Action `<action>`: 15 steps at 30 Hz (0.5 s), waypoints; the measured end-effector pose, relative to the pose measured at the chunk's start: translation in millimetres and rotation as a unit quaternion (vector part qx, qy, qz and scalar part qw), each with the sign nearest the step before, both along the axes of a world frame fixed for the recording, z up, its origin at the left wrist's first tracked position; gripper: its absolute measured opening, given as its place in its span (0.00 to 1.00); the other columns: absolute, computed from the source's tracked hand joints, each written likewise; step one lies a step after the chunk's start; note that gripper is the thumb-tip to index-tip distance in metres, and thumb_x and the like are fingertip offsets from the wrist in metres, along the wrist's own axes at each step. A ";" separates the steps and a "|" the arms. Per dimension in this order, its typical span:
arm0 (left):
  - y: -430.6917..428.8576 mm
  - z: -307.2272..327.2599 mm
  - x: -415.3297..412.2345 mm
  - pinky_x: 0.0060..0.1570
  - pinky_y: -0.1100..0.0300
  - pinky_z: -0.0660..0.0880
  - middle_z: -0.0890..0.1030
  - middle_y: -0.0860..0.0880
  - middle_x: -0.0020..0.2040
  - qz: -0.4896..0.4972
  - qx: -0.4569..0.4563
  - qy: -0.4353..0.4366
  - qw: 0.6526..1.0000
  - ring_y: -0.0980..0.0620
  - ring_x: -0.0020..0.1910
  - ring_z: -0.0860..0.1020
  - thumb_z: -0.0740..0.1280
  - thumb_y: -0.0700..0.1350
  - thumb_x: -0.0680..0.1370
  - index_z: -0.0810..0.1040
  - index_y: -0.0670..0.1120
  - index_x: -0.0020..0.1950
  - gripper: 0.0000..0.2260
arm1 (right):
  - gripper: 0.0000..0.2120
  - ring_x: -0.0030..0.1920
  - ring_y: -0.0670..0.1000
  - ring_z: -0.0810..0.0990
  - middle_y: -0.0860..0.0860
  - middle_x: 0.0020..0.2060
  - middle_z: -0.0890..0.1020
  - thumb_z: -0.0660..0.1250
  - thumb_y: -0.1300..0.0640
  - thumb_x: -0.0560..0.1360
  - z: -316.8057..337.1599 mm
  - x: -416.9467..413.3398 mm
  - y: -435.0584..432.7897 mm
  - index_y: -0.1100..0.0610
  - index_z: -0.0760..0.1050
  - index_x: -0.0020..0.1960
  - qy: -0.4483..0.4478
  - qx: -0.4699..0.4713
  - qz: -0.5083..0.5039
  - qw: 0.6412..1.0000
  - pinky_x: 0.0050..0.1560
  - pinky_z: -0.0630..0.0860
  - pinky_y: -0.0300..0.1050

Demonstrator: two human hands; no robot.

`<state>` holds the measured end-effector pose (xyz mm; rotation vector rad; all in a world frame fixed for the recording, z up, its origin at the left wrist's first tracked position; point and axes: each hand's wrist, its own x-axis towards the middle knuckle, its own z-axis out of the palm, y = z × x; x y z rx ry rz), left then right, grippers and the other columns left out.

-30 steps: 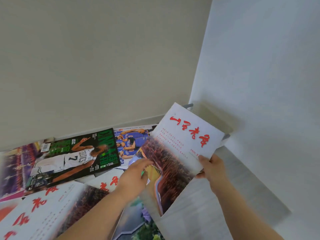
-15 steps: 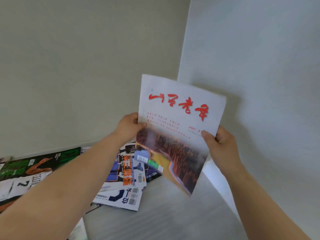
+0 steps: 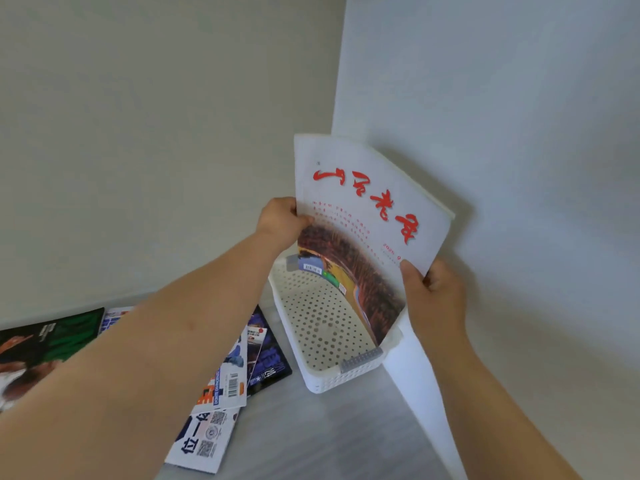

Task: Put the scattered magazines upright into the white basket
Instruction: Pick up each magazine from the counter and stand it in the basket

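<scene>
The magazine is lifted clear of the scattered pile and now held upright over the white basket, edges pinched by left hand and right hand. Lowering is judged imminent.

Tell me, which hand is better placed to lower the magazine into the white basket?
Probably the right hand. It grips the magazine low on its right edge, close above the white basket, where the lower corner already dips in. The left hand grips higher up, so it mainly steadies.
</scene>
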<state>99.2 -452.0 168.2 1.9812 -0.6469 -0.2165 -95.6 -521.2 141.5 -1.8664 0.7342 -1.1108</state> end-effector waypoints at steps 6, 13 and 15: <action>-20.7 -38.6 2.8 0.49 0.59 0.70 0.79 0.38 0.57 -0.043 0.059 0.048 0.996 0.41 0.56 0.77 0.65 0.38 0.74 0.77 0.37 0.56 0.12 | 0.10 0.42 0.45 0.75 0.45 0.41 0.77 0.61 0.63 0.75 -38.7 1.7 -2.9 0.59 0.76 0.54 0.034 0.048 -0.035 0.998 0.39 0.68 0.33; -40.0 -63.5 3.0 0.55 0.55 0.70 0.77 0.39 0.61 -0.039 0.062 0.073 0.995 0.40 0.60 0.74 0.63 0.38 0.75 0.73 0.38 0.61 0.15 | 0.10 0.43 0.46 0.74 0.47 0.42 0.78 0.61 0.63 0.75 -60.0 3.7 -2.7 0.58 0.76 0.55 0.076 0.026 -0.069 0.994 0.41 0.69 0.37; -47.5 -65.5 -0.3 0.56 0.54 0.70 0.75 0.40 0.63 -0.036 0.050 0.078 0.995 0.41 0.62 0.72 0.63 0.38 0.76 0.69 0.39 0.63 0.16 | 0.10 0.43 0.49 0.77 0.51 0.45 0.81 0.60 0.62 0.75 -60.7 4.6 -4.1 0.58 0.75 0.55 0.084 0.016 -0.075 0.994 0.42 0.68 0.38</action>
